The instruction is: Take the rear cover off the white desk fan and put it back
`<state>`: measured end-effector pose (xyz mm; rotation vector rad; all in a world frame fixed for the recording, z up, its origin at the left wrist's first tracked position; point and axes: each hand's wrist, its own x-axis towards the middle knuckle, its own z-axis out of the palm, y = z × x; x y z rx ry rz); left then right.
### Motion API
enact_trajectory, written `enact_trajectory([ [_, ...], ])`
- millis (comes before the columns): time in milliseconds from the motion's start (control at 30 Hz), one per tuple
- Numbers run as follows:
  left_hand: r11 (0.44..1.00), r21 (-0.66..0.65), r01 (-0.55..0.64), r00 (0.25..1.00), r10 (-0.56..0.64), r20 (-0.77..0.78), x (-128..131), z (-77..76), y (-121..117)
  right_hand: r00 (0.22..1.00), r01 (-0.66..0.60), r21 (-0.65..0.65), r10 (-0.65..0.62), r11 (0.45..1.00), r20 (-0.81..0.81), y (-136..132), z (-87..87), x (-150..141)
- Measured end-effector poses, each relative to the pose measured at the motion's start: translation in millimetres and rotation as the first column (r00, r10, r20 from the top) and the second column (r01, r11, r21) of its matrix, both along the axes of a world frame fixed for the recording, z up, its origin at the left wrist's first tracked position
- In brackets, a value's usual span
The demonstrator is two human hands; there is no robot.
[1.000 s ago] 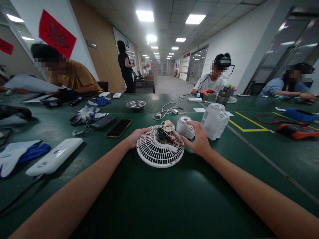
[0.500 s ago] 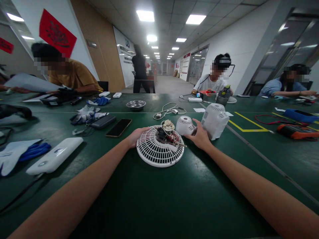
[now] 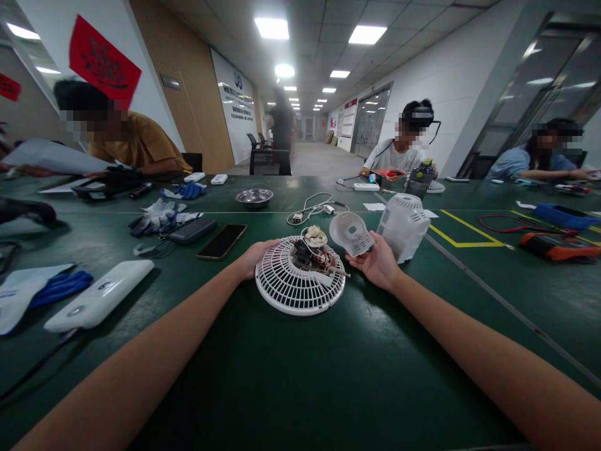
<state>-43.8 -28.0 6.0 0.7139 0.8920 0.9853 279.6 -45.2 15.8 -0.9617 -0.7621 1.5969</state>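
Observation:
My left hand (image 3: 257,258) is closed on the left rim of a round white fan grille (image 3: 286,291) that lies on the green table. On the grille sits a small motor with wires (image 3: 310,255), topped by a cream-coloured round part (image 3: 315,236). My right hand (image 3: 378,262) grips a white motor cover (image 3: 352,233) by its lower right edge, tilted so that its hollow inside faces me. Just behind that hand stands a white plastic housing (image 3: 404,227). A white cable (image 3: 312,210) lies coiled behind the grille.
To the left lie a phone (image 3: 222,242), a dark power bank (image 3: 194,230), gloves (image 3: 157,217) and a white device (image 3: 101,295). A metal bowl (image 3: 254,198) stands farther back. An orange multimeter (image 3: 561,246) is at right. Other people sit across the table.
My right hand has lifted the motor cover and turned it over, so its inside now shows. My left hand stays on the grille. A standing person in the background has moved right.

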Motion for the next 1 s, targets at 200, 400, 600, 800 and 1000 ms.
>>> enact_trajectory([
  [200,1.000,-0.012,0.012,1.000,-0.012,0.004,0.9,1.7,-1.6,1.000,-0.014,0.008,0.014,1.000,0.017,-0.2,-0.7,-0.8],
  [400,1.000,-0.008,-0.009,1.000,0.009,-0.005,1.1,1.4,-1.9,1.000,-0.023,0.014,0.023,1.000,0.018,-0.6,-1.1,-1.1],
  [600,1.000,0.003,-0.002,1.000,0.002,-0.012,1.1,2.3,-2.4,1.000,-0.021,0.025,0.021,0.999,0.023,-1.1,-2.4,-1.7],
  [800,1.000,-0.014,-0.019,1.000,0.019,-0.023,0.4,1.5,-1.6,1.000,-0.016,0.037,0.016,0.999,0.021,-1.5,-3.7,-2.1],
  [1000,1.000,0.005,0.005,1.000,-0.005,-0.007,-1.5,-3.2,2.4,1.000,-0.012,0.038,0.011,0.999,0.025,-3.1,-1.8,-3.0],
])
